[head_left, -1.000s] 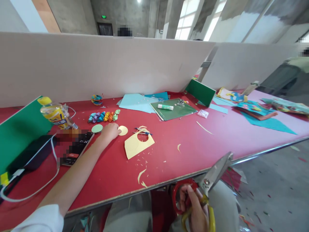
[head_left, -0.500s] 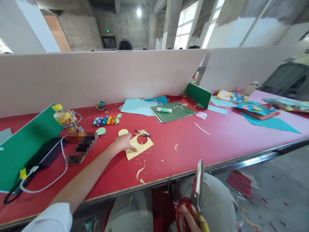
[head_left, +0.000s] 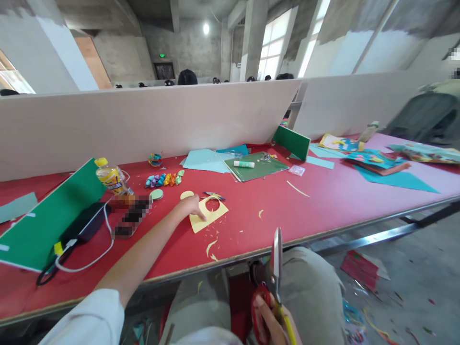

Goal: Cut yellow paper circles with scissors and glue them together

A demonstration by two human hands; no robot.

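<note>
My left hand reaches across the table and is closed on the left edge of a pale yellow sheet of paper, thumb on top, other fingers partly hidden. A large round hole is cut in the sheet. Just behind the hand lies a yellow paper disc. Beyond the sheet are small blue-handled scissors, partly covered by paper shreds. Low over my lap, my right hand grips large scissors by red and yellow handles, blades pointing up and close together.
Yellow scraps lie near the table's front edge. At left stand a bottle, a black box with a white cable, and a green board. A glue stick rests on green sheets. A low white partition runs behind.
My right hand has shifted left with the large scissors. My left hand stays on the yellow paper, and the whole view has turned slightly.
</note>
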